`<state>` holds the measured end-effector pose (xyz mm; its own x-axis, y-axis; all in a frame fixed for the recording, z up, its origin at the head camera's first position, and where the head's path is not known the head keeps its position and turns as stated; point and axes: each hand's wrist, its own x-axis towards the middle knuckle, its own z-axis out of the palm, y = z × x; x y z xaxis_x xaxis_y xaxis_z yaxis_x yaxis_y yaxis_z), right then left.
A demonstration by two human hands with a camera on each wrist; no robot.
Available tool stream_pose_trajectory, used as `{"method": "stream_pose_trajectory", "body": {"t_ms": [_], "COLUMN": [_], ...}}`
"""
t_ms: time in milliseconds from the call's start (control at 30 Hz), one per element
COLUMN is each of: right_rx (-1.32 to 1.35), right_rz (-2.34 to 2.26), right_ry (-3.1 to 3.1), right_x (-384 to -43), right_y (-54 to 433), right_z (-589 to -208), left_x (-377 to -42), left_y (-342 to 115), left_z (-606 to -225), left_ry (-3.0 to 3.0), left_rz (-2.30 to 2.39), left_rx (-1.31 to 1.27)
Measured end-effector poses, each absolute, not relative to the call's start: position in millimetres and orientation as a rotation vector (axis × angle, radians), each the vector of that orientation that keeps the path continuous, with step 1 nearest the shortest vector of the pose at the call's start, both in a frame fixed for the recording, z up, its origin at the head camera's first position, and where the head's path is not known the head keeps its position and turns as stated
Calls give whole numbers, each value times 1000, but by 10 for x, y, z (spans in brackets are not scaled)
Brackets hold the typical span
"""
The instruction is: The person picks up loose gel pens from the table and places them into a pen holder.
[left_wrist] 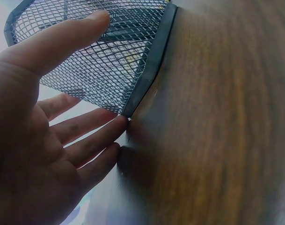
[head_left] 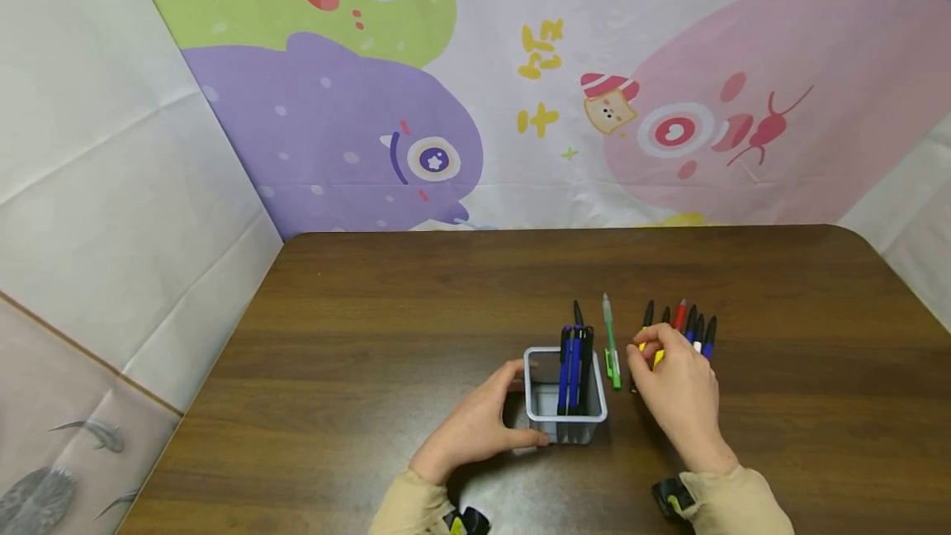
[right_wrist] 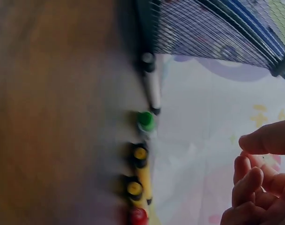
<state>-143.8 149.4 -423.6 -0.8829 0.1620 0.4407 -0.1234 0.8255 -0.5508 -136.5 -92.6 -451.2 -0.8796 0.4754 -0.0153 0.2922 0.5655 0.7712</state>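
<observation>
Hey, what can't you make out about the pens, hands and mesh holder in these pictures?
Head view: the right hand hides parts of the yellow pens.
Head view: the mesh holder and its blue and black pens hide the lower end of the black-tipped pen behind.
Left wrist view: the top edge cuts off part of the holder.
Right wrist view: the bottom edge cuts off the red pen.

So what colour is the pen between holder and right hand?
Mainly green pen, clearest in head view.

The basket at the left hand is rough metal mesh; the table beneath that hand, glossy wood. Pens beyond the right hand seem smooth plastic, though blurred.
</observation>
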Motion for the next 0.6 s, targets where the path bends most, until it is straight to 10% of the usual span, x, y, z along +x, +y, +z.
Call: {"method": "stream_pose_trajectory", "body": {"t_ms": [600], "right_rx": [46], "right_rz": [782], "right_ry": [-3075], "right_x": [-1405], "right_y": [1317], "right_z": [-4292], "left_x": [-1366], "left_y": [-928], "left_z": [-4516], "left_ry": [2558], "left_rz": [1241], "left_rx": [653]}}
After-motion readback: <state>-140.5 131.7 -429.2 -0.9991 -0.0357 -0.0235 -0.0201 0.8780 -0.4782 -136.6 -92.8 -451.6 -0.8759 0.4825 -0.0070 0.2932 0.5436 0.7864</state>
